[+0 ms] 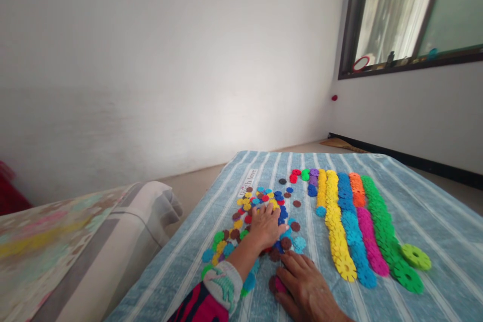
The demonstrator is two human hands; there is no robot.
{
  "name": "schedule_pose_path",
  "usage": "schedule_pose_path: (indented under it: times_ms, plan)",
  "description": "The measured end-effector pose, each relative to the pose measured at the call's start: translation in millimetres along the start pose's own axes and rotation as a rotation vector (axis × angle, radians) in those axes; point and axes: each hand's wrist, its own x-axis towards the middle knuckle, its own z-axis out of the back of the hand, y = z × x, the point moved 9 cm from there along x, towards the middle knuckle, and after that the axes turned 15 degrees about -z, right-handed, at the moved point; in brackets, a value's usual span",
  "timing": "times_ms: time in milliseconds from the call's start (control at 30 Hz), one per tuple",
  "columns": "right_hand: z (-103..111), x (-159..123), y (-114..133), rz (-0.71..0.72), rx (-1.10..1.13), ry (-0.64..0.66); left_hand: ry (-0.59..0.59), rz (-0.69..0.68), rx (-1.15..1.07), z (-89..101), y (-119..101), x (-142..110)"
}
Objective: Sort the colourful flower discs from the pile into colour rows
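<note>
From my feed: mixed pile of notched plastic discs (234,234) on the blue striped cloth (181,261), mostly under and around the left hand (265,226). Yellow row (334,211), blue row (351,231), magenta row (370,241) and green row (379,216) lie overlapped to the right; lime disc (415,256) beside the green row's near end.

Handling, my guess: very light, stiff, thin, hard to break, a bit slick; stacked ones probably slide. I'd pinch one by its notched rim, thumb against forefinger, or tip up an overlapping edge first.

Pose: left hand palm down, fingers spread, thumb out toward the right, forearm slanting up from the lower left; looks released, though I can't see beneath the palm. Right hand (307,284) low on the cloth, nearer me, back up, fingers bent, right by a magenta disc (279,284) and a brown disc (272,284). Can't tell if it grips either.
</note>
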Motion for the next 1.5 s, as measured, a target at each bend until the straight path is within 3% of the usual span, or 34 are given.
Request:
schedule_pose_path:
  times_ms: [200,433,633,900,1133,1300,1500]
  plan:
    - [-1,0,1,0.005,0.015,-0.021,-0.024,-0.022,-0.009,2.2,-1,-21]
    - [-3,-1,-1,0.029,-0.015,-0.024,-0.126,-0.047,-0.006,15.4,1,-25]
    - [-10,1,-5,0.053,-0.048,-0.064,-0.151,-0.012,-0.014,30.8,10,-2]
    - [-9,1,-10,0.042,0.037,-0.123,-0.076,-0.052,-0.039,12.8,13,40]
    - [-13,3,-11,0.042,-0.005,-0.096,-0.082,-0.091,0.005,8.1,24,33]
    - [-15,3,-11,0.034,-0.017,-0.096,-0.106,-0.049,0.026,19.2,37,24]
    - [-11,5,-9,0.03,-0.002,-0.136,-0.129,-0.008,0.009,33.5,34,46]
